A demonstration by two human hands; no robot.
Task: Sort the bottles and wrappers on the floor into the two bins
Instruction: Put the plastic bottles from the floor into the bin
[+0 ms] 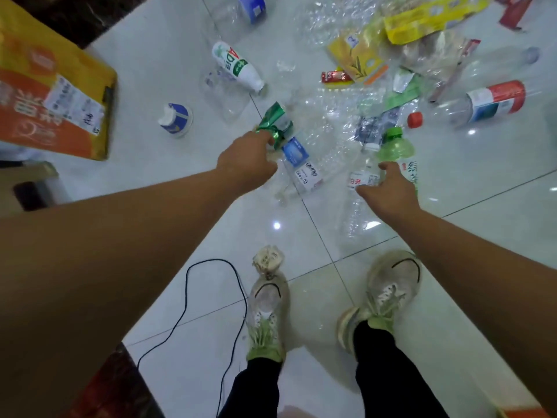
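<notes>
Standing on white tile floor (168, 242), both bare arms stretched forward and down into the litter. Gripping crumpled green foil wrapper (275, 120) with left hand (250, 159), fingers closed tight round its near end, mid-floor, just left of centre. Directly under and beyond that fist, flattened clear blue-label bottle (297, 152) lying across a tile joint. Clasping clear red-and-white-label bottle (363, 176) with right hand (388, 191), thumb and fingers curled round the labelled waist, white cap pointing toward far edge. Pressed against the far side of the same hand, green bottle (398, 146) with green cap; cannot tell whether held as well. Toward far edge, left of centre: white bottle (238, 66) on its side, green patch on label. Toward far right corner: yellow wrappers (355, 55) heaped with clear film and crushed clear plastic. Near right edge: red-and-blue-label bottle (494, 101) on its side, loose red cap (415, 119) well left of it. Small blue-and-white paper cup (176, 119) tipped over, between white bottle and orange-and-yellow cardboard box (51, 95) at left edge. Near edge: pale shoes (266, 300), crumpled paper ball (268, 257) touching the left toe, black cable (187, 297) looping just left.
</notes>
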